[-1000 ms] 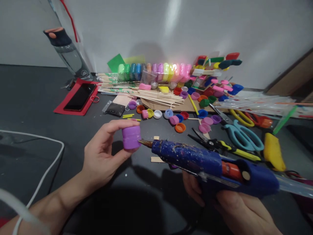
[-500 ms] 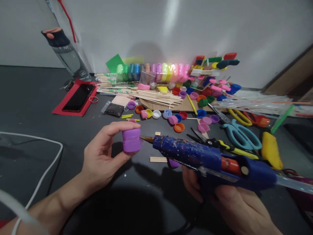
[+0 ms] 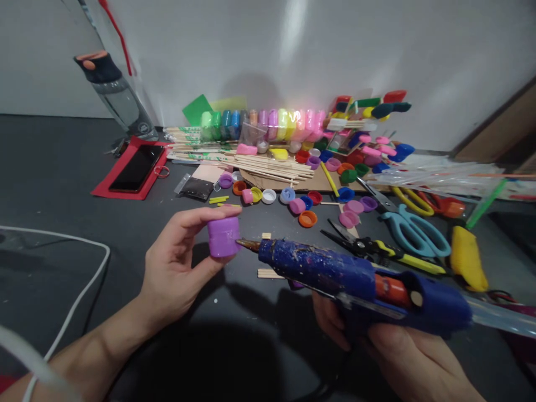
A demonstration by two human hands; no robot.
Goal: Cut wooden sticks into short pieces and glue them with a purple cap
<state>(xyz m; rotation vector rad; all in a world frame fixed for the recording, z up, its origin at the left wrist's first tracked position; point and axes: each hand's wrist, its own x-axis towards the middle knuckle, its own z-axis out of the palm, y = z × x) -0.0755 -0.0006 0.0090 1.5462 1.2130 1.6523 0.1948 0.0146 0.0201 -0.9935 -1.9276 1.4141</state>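
Observation:
My left hand (image 3: 176, 257) pinches a pair of purple bottle caps (image 3: 223, 237), joined end to end, between the thumb below and a finger on top. Wrapped round the handle of a blue glue gun (image 3: 318, 265) is my right hand (image 3: 389, 346); the gun partly hides its fingers. The brass nozzle touches or nearly touches the caps' right side, near their seam. A clear glue stick (image 3: 502, 317) sticks out of the gun's back end. Short wooden sticks (image 3: 269, 273) lie on the table under the gun, with another small wooden bit (image 3: 266, 235) behind the nozzle.
Loose coloured bottle caps (image 3: 307, 218), bamboo skewers (image 3: 272, 168) and a row of coloured clay packs (image 3: 263, 124) spread behind the hands. Pliers (image 3: 385, 251) and blue-handled scissors (image 3: 414, 231) lie right. A phone (image 3: 137, 167), water bottle (image 3: 121, 97) and white cable (image 3: 90, 279) are left.
The nozzle has shifted slightly left and down along the caps' side, toward the seam. The caps have turned slightly in my left hand; both grips stay the same.

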